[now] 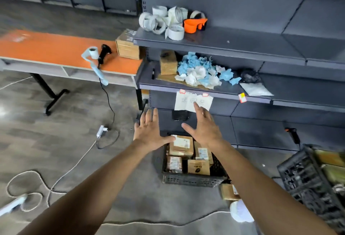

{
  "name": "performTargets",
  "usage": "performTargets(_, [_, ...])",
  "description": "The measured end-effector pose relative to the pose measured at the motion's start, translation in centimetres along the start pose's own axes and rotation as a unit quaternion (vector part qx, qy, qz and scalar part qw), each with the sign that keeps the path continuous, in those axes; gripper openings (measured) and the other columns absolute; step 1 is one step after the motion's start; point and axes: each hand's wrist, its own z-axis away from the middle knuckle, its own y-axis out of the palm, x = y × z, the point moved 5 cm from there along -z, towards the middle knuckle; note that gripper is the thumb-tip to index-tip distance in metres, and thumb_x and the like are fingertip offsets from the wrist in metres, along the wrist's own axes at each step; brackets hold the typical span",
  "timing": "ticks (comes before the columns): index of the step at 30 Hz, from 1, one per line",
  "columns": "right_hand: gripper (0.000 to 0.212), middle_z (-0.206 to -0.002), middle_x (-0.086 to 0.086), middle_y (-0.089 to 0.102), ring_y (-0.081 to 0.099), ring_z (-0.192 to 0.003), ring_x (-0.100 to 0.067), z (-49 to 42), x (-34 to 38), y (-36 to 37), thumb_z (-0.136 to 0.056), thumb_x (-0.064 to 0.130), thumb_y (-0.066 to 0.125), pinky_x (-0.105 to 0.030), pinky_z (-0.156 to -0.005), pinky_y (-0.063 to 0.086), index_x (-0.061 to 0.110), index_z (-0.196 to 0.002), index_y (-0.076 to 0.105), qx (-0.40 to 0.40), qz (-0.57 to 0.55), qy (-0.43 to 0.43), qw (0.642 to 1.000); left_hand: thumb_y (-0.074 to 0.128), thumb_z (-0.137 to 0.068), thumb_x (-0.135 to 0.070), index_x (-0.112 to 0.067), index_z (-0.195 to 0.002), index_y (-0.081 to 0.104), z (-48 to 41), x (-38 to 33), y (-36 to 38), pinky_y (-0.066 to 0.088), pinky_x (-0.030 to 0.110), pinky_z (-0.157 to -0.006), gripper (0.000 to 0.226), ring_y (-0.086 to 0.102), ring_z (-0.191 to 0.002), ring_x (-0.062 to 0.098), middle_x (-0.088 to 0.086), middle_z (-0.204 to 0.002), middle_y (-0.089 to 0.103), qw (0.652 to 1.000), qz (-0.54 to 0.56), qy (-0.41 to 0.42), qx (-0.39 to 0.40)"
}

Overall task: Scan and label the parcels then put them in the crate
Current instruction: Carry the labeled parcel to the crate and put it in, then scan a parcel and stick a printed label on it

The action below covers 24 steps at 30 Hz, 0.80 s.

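A black slatted crate (188, 179) stands on the floor below the shelving, with several labelled brown parcels (182, 146) inside. My left hand (149, 131) and my right hand (204, 126) hover above the crate's far edge, fingers spread and straight, holding nothing. On the orange table (46, 47) lie a black handheld scanner (104, 52), a label roll (93, 52) with a strip hanging over the edge, and a brown parcel (127, 46). Another brown parcel (168, 62) stands on the middle shelf. One more parcel (228, 191) lies on the floor by my right forearm.
Grey metal shelving (224, 42) holds tape rolls (162, 21), an orange tape dispenser (195, 24) and a heap of crumpled blue and white paper (201, 72). A second black crate (313, 180) stands at the right. White cables (61, 178) and a power strip (101, 131) lie on the floor at the left.
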Motion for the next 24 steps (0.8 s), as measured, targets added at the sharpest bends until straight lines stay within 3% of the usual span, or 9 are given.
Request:
performTargets(7, [0.09, -0.164, -0.001, 0.004, 0.011, -0.15, -0.025, 0.1, 17.8, 2.7, -0.089, 0.066, 0.05, -0.055, -0.113, 0.03, 0.038, -0.154, -0.006, -0.026, 0.007, -0.046, 0.999, 0.054, -0.066, -0.085, -0.019, -0.154, -0.012, 2.9, 16.0, -9.6, 0.017, 0.051, -0.119, 0.128, -0.001, -0.149, 0.029, 0.007, -0.163, -0.002, 0.997, -0.02, -0.003, -0.073])
performTargets(12, [0.09, -0.165, 0.0, 0.002, 0.009, -0.15, -0.025, -0.9, 29.1, 5.5, -0.089, 0.065, 0.051, -0.058, -0.112, 0.03, 0.039, -0.153, -0.007, -0.023, -0.001, -0.083, 0.996, 0.055, -0.067, -0.083, -0.017, -0.154, -0.012, 4.2, 26.4, -13.8, 0.016, 0.051, -0.119, 0.128, -0.003, -0.15, 0.027, 0.007, -0.163, -0.003, 0.996, -0.014, -0.037, -0.08])
performTargets(24, [0.092, -0.164, -0.002, 0.005, 0.01, -0.15, -0.027, -14.5, 42.3, 13.0, -0.088, 0.065, 0.052, -0.055, -0.113, 0.03, 0.036, -0.154, -0.004, -0.009, -0.016, -0.127, 0.992, 0.051, -0.07, -0.084, -0.014, -0.153, -0.014, -5.8, 39.8, -18.1, 0.014, 0.049, -0.119, 0.126, -0.004, -0.15, 0.026, 0.007, -0.163, -0.005, 0.994, -0.013, -0.066, -0.083])
